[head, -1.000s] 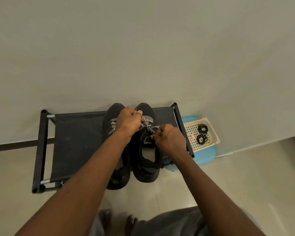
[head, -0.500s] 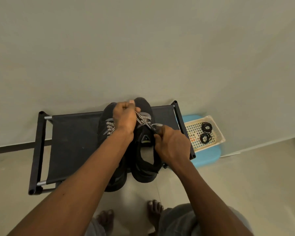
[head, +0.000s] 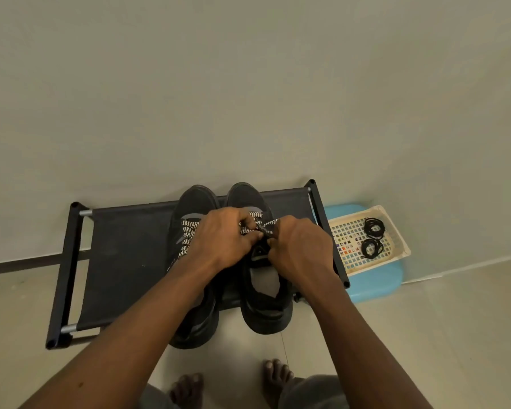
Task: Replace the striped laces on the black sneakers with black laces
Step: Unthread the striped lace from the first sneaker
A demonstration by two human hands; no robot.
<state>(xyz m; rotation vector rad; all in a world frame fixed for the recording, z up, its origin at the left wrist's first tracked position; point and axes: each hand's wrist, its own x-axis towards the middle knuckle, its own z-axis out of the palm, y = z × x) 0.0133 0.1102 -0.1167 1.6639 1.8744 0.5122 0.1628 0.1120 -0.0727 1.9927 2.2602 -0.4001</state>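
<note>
A: Pinching the striped lace (head: 271, 223) of one black sneaker (head: 266, 308) on the fabric rack (head: 124, 261), both hands were curled. The left hand (head: 222, 240) gripped the lace near the upper eyelets, and the right hand (head: 301, 249) nipped its dark tip.

B: Where did the risk lie?

A: Probably in a knot drawn tighter by a pull on the wrong strand. The sneaker, its heel overhanging the rack edge, might also have tipped to the floor. The other sneaker (head: 189, 320) was likewise striped-laced. The black laces (head: 372, 237) lay coiled in the basket (head: 403, 246), well apart.
</note>
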